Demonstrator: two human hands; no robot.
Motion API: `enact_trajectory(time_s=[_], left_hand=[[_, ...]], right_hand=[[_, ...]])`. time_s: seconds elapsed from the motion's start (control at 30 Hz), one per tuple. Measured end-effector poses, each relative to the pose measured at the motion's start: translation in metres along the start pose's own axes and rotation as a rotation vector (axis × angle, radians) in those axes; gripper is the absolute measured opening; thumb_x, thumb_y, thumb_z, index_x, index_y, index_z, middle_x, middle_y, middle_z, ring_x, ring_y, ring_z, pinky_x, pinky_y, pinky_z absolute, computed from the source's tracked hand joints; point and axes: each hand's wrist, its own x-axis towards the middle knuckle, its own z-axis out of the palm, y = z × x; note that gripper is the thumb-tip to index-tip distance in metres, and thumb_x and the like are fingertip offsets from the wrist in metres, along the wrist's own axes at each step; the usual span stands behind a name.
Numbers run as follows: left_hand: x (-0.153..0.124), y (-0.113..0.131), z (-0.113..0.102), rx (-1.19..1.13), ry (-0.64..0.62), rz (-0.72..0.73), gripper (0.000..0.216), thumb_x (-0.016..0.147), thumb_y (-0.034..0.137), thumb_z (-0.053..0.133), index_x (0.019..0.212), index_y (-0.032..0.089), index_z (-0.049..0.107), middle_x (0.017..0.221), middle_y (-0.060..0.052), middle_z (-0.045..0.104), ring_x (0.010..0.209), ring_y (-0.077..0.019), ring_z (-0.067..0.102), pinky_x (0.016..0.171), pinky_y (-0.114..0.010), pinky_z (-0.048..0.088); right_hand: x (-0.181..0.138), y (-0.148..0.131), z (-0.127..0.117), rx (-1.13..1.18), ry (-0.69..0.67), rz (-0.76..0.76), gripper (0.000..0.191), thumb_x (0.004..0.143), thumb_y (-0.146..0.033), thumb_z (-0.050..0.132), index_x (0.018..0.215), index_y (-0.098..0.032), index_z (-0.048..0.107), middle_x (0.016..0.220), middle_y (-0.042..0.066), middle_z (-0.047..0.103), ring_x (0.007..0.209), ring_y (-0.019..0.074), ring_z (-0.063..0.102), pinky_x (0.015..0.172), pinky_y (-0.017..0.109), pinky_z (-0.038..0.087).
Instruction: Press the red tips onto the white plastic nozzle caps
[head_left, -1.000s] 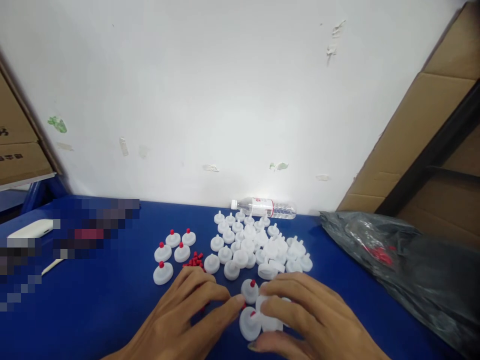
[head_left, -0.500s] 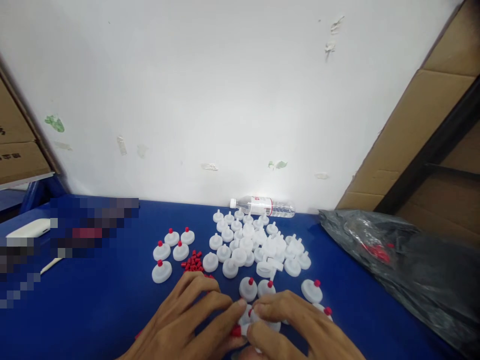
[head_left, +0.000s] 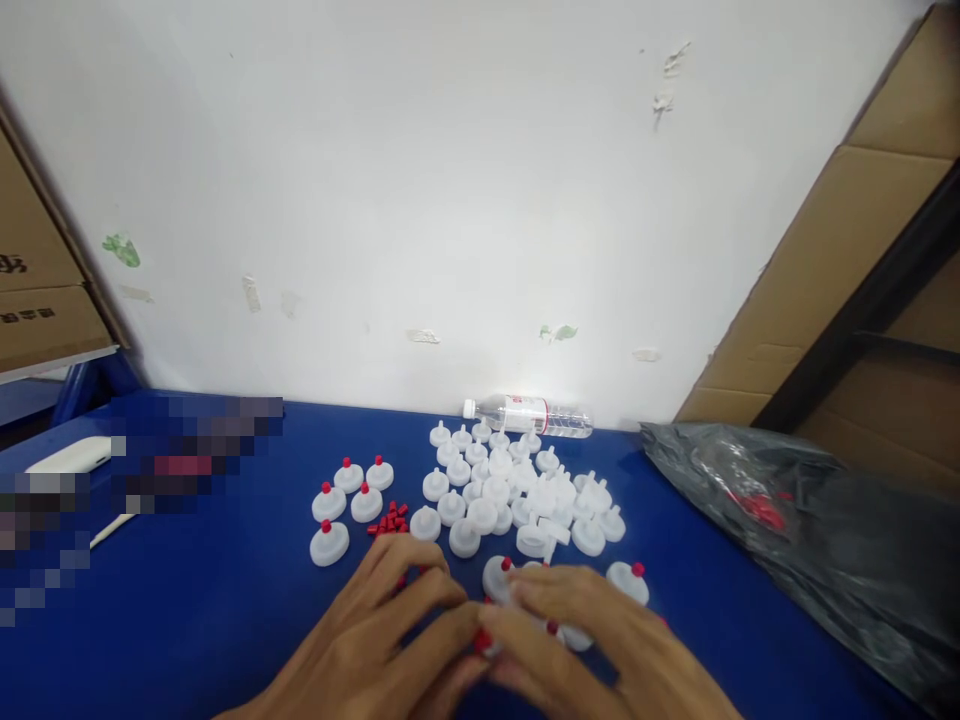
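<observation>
In the head view, the left hand (head_left: 375, 645), fingers curled, pinches a small red plastic cap (head_left: 482, 641). The right hand (head_left: 607, 640) curls against it, its hold hidden. Beyond, round white plastic pieces with stems (head_left: 481, 516) crowd the blue tabletop (head_left: 187, 620).

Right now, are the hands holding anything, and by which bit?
A red cap, seemingly pinched by its sides in the left hand. The right hand hides the rest, so its own hold can't be told.
</observation>
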Motion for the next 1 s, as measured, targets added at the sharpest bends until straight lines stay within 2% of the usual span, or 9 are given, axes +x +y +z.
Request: enact_trajectory(time_s=[0.1, 0.2, 0.27, 0.33, 0.47, 0.57, 0.73, 0.83, 1.0], left_hand=[[0.003, -0.005, -0.008, 0.105, -0.030, -0.070, 0.021, 0.108, 0.014, 0.050, 0.117, 0.019, 0.068, 0.102, -0.005, 0.071, 0.106, -0.0221, 0.056, 0.095, -0.033, 0.050], [0.002, -0.013, -0.012, 0.179, -0.105, -0.131, 0.019, 0.106, 0.010, 0.049, 0.108, 0.019, 0.065, 0.105, -0.005, 0.069, 0.111, -0.0243, 0.054, 0.099, -0.038, 0.048], [-0.001, -0.018, -0.012, 0.208, -0.153, -0.154, 0.018, 0.106, 0.011, 0.049, 0.106, 0.020, 0.064, 0.106, -0.005, 0.068, 0.111, -0.0260, 0.053, 0.100, -0.042, 0.047], [-0.003, -0.020, -0.012, 0.214, -0.189, -0.188, 0.019, 0.106, 0.014, 0.049, 0.110, 0.022, 0.065, 0.110, -0.005, 0.067, 0.114, -0.0271, 0.053, 0.101, -0.044, 0.048], [-0.006, -0.019, -0.011, 0.178, -0.219, -0.243, 0.023, 0.107, 0.017, 0.047, 0.116, 0.026, 0.066, 0.114, -0.004, 0.066, 0.116, -0.0260, 0.053, 0.100, -0.042, 0.049], [-0.008, -0.020, -0.010, 0.170, -0.231, -0.247, 0.022, 0.107, 0.018, 0.046, 0.112, 0.025, 0.067, 0.110, -0.004, 0.065, 0.111, -0.0263, 0.053, 0.095, -0.042, 0.051], [-0.013, -0.024, -0.009, 0.204, -0.273, -0.283, 0.020, 0.105, 0.017, 0.048, 0.106, 0.023, 0.067, 0.106, -0.005, 0.061, 0.103, -0.0258, 0.053, 0.089, -0.041, 0.051], [-0.013, -0.023, -0.010, 0.273, -0.270, -0.279, 0.018, 0.104, 0.018, 0.049, 0.105, 0.023, 0.066, 0.105, -0.006, 0.060, 0.102, -0.0271, 0.054, 0.087, -0.042, 0.051], [-0.013, -0.019, -0.012, 0.372, -0.272, -0.265, 0.018, 0.102, 0.019, 0.049, 0.107, 0.021, 0.066, 0.110, -0.009, 0.060, 0.104, -0.0314, 0.055, 0.082, -0.044, 0.050]], right_hand=[[0.013, 0.031, -0.019, -0.069, 0.018, 0.002, 0.017, 0.102, -0.024, 0.062, 0.110, -0.032, 0.075, 0.107, 0.002, 0.079, 0.100, 0.0201, 0.079, 0.088, 0.028, 0.066], [0.021, 0.068, -0.044, -0.150, 0.058, 0.162, 0.007, 0.101, -0.033, 0.066, 0.103, -0.030, 0.072, 0.109, 0.004, 0.077, 0.099, 0.0232, 0.077, 0.082, 0.033, 0.065], [0.020, 0.091, -0.056, -0.188, 0.038, 0.363, 0.015, 0.099, -0.044, 0.066, 0.103, -0.031, 0.071, 0.103, 0.002, 0.078, 0.079, 0.0220, 0.076, 0.063, 0.032, 0.061], [0.017, 0.110, -0.061, -0.231, 0.012, 0.501, 0.024, 0.096, -0.053, 0.065, 0.103, -0.031, 0.072, 0.102, 0.001, 0.079, 0.061, 0.0199, 0.070, 0.056, 0.035, 0.056], [0.007, 0.135, -0.055, -0.304, -0.030, 0.529, 0.030, 0.094, -0.055, 0.059, 0.099, -0.030, 0.073, 0.107, 0.005, 0.079, 0.098, 0.0317, 0.073, 0.083, 0.044, 0.055], [-0.001, 0.147, -0.049, -0.325, -0.136, 0.588, 0.031, 0.092, -0.054, 0.056, 0.096, -0.028, 0.073, 0.105, 0.007, 0.078, 0.104, 0.0341, 0.070, 0.091, 0.048, 0.052], [-0.008, 0.154, -0.047, -0.224, -0.363, 0.654, 0.024, 0.090, -0.047, 0.060, 0.090, -0.029, 0.075, 0.084, 0.003, 0.080, 0.075, 0.0256, 0.075, 0.068, 0.037, 0.054], [-0.008, 0.149, -0.048, -0.165, -0.463, 0.650, 0.021, 0.091, -0.045, 0.063, 0.086, -0.029, 0.076, 0.077, 0.000, 0.079, 0.069, 0.0233, 0.076, 0.061, 0.032, 0.054], [-0.003, 0.140, -0.050, -0.161, -0.389, 0.555, 0.023, 0.101, -0.044, 0.057, 0.101, -0.028, 0.074, 0.097, 0.002, 0.082, 0.088, 0.0260, 0.080, 0.076, 0.037, 0.060]])
